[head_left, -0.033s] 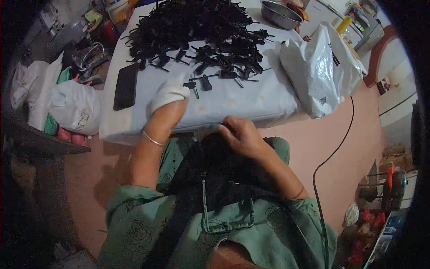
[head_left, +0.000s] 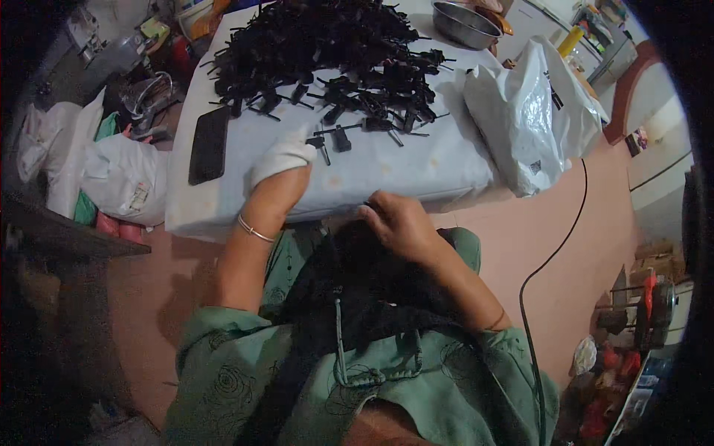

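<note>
My left hand (head_left: 284, 160), in a white glove, rests over the near part of the table. Its fingertips are smeared and point toward the black pieces, so their grip does not show. Against the glove's right side lies a small black plastic piece with a thin stem (head_left: 320, 143). Beside that is another black piece (head_left: 341, 139). My bare right hand (head_left: 401, 227) is closed in a pinch at the table's near edge, thumb against bent fingers. Something small and dark shows at its fingertips, too little to name. Farther back spreads a large heap of similar black pieces (head_left: 312, 48).
A black phone-like slab (head_left: 209, 146) lies left on the pale-covered table (head_left: 416, 167). A white plastic bag (head_left: 520, 111) stands on the right, with a metal bowl (head_left: 466, 26) behind. White sacks (head_left: 123, 175) sit left. A dark cable (head_left: 547, 260) hangs to my right.
</note>
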Demonstrator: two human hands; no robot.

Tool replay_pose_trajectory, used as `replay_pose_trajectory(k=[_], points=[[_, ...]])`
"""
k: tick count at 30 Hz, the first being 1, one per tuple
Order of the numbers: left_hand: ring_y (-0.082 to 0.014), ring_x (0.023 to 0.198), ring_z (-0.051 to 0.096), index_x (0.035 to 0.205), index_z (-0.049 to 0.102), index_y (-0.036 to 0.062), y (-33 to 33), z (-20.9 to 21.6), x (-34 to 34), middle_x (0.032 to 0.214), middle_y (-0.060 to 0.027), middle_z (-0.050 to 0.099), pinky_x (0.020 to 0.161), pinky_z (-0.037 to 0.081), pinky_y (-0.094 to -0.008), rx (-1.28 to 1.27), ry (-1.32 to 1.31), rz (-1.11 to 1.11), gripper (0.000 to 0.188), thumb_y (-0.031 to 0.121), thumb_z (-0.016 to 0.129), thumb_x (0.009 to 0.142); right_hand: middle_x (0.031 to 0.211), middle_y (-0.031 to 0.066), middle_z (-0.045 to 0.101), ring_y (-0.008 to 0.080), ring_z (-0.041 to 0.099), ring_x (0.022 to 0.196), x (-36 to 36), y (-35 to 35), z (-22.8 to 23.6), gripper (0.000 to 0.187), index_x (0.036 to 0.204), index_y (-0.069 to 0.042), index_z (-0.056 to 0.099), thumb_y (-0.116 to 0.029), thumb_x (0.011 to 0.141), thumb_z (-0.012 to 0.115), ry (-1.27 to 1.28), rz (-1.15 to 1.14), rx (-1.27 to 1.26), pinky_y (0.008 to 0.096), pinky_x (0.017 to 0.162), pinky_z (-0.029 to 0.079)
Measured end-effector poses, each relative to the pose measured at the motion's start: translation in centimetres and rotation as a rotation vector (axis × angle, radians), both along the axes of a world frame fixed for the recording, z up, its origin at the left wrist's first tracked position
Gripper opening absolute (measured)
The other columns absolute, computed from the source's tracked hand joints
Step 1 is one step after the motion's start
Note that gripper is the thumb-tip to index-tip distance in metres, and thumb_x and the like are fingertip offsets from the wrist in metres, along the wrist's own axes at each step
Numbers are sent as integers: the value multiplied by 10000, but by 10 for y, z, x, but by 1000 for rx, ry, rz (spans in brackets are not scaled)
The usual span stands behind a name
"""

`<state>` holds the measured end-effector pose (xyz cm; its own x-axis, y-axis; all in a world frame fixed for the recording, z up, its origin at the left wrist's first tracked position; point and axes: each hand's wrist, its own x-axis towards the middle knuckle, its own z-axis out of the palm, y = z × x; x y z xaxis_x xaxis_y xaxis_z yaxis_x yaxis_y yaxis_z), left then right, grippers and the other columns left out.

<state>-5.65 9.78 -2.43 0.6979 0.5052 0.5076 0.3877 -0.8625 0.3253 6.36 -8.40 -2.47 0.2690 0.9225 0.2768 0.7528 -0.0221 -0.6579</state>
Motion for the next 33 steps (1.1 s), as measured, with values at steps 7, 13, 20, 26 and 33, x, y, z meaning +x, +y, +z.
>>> replay_pose_trajectory(k=[7, 13, 20, 26, 33], points=[[-351, 648, 547, 886, 561, 62, -46, 13, -3, 741, -159, 568, 559, 453, -373, 72, -25, -176, 161, 84, 524, 731, 676, 188, 559, 366, 551, 618, -3, 13, 1, 169, 787, -19, 525, -160, 760, 613, -192, -188, 198, 419, 524, 442], [-241, 607, 565, 829, 526, 18, -72, 16, -15, 760, -110, 567, 544, 456, -320, -324, -319, -131, 184, 129, 642, 739, 604, 143, 512, 214, 491, 500, -5, 10, -3, 185, 715, -13, 494, -158, 811, 560, 152, -133, 171, 331, 480, 399], [-129, 660, 549, 994, 503, 6, -72, 5, -13, 796, -57, 575, 578, 452, -254, -583, -482, -263, 228, 119, 585, 813, 582, 147, 499, 268, 495, 513, -23, -4, 17, 207, 699, -16, 485, -162, 781, 605, 389, 38, 117, 329, 474, 388], [-44, 595, 470, 1018, 517, 16, -90, 13, -21, 751, 6, 543, 509, 401, -194, -1019, -356, -404, 224, 79, 566, 808, 556, 127, 468, 308, 478, 499, -13, 0, 21, 224, 667, -30, 476, -152, 744, 648, -161, -82, 368, 340, 464, 390], [-77, 610, 505, 949, 542, 6, -92, 13, -16, 733, -24, 559, 524, 424, -235, -885, -378, -356, 177, 63, 548, 781, 560, 121, 481, 197, 423, 485, -4, -2, 20, 190, 734, 0, 527, -153, 847, 521, 278, -25, 204, 304, 480, 379]])
